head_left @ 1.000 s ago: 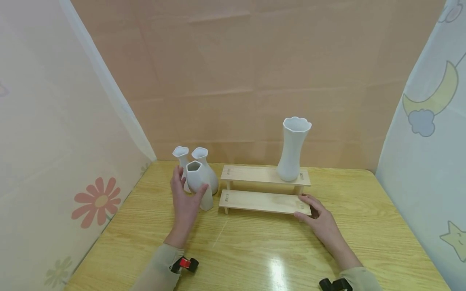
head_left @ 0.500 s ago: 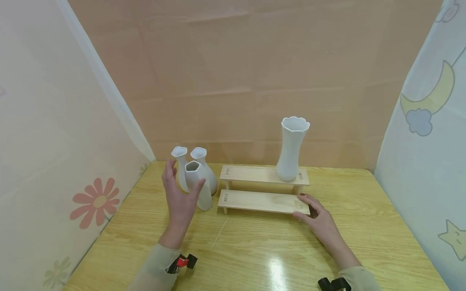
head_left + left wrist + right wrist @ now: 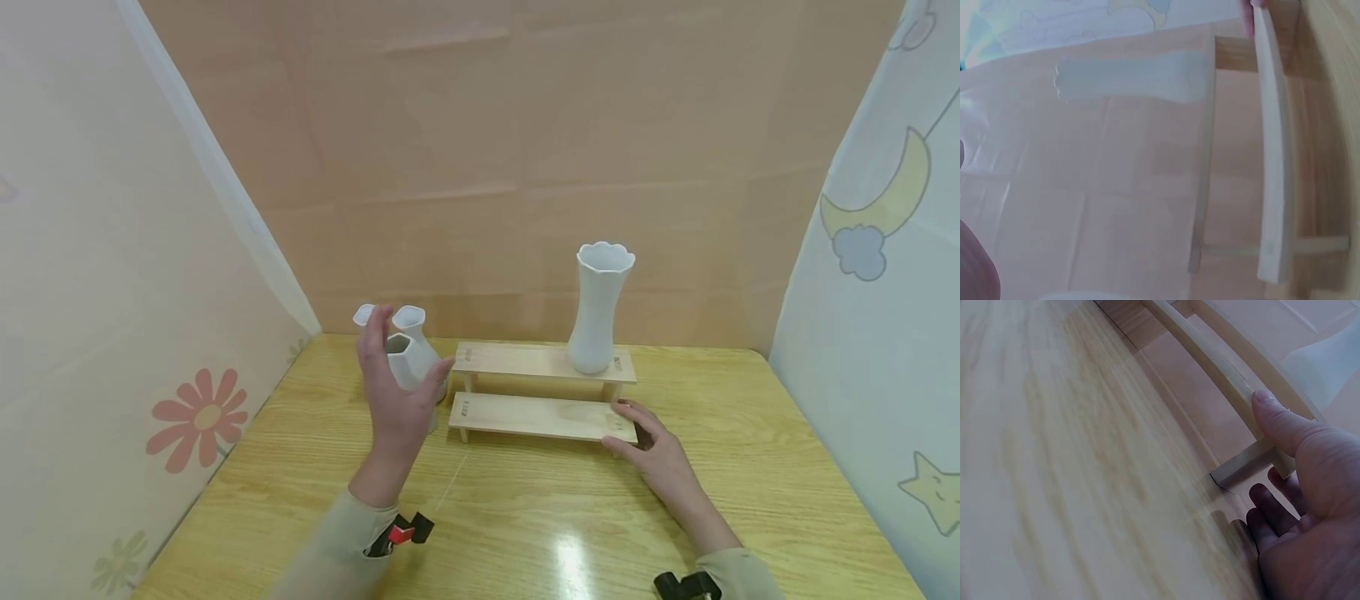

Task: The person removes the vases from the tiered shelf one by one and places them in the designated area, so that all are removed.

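In the head view my left hand (image 3: 393, 408) is raised before three small white vases, thumb and fingers spread apart. It hides much of the front vase (image 3: 403, 367), which has an angular mouth. Behind stand a vase with a flared rim (image 3: 409, 318) and another at the far left (image 3: 363, 315), mostly covered by my fingers. My right hand (image 3: 663, 454) grips the right end of a low wooden shelf (image 3: 532, 415). Its thumb (image 3: 1275, 419) lies on the front edge in the right wrist view. A tall white vase (image 3: 596, 321) stands upright on the higher shelf (image 3: 517, 359).
The two shelves stand one behind the other on short legs on the wood-grain table (image 3: 510, 517). A tan sheet (image 3: 480, 167) hangs behind it. Patterned sheets close off the left and right sides.
My left hand moved slightly left off the front vase, then up and right, and now covers more of the vases. The right hand keeps its place on the low shelf.
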### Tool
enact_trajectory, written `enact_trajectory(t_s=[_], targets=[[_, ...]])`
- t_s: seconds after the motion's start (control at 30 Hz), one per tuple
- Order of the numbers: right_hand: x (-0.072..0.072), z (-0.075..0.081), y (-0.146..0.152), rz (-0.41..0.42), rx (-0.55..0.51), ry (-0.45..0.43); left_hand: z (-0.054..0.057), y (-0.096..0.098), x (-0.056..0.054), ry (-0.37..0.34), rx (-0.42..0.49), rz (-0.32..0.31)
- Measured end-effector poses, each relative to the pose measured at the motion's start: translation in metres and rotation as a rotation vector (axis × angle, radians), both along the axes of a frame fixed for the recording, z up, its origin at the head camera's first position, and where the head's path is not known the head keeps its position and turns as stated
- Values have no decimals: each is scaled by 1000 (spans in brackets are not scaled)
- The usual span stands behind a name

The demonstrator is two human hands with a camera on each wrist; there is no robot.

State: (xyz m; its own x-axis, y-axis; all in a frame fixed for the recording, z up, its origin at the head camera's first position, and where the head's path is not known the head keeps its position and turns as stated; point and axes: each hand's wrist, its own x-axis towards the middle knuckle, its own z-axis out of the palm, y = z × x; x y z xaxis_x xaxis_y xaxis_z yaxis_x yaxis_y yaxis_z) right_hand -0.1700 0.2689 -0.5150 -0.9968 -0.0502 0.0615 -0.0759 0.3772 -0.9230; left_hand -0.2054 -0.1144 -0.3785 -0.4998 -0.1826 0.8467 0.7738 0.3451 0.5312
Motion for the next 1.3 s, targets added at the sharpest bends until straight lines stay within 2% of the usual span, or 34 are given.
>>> enact_trajectory(t_s=[0.2,0.37,0.57,0.7,0.83,1.1,1.3], targets=[[1,2,-1,-10,-4,3,10,26,-1,74,-2,-130],[1,1,0,-11,-13,1,14,48,-2,78,0,-171],[1,0,0,-1,-16,-4,14,74,0,-33,34,-223],[1,1,0,1,-18,-1,15,90,-3,-93,44,-257],[0,0,1,7,-25,5,15,105,-11,-135,38,-280],[1,2,2,-2,-38,7,11,138,-26,-285,-22,-361],[1,1,1,-8,-33,10,7,159,-37,-357,-29,-371]])
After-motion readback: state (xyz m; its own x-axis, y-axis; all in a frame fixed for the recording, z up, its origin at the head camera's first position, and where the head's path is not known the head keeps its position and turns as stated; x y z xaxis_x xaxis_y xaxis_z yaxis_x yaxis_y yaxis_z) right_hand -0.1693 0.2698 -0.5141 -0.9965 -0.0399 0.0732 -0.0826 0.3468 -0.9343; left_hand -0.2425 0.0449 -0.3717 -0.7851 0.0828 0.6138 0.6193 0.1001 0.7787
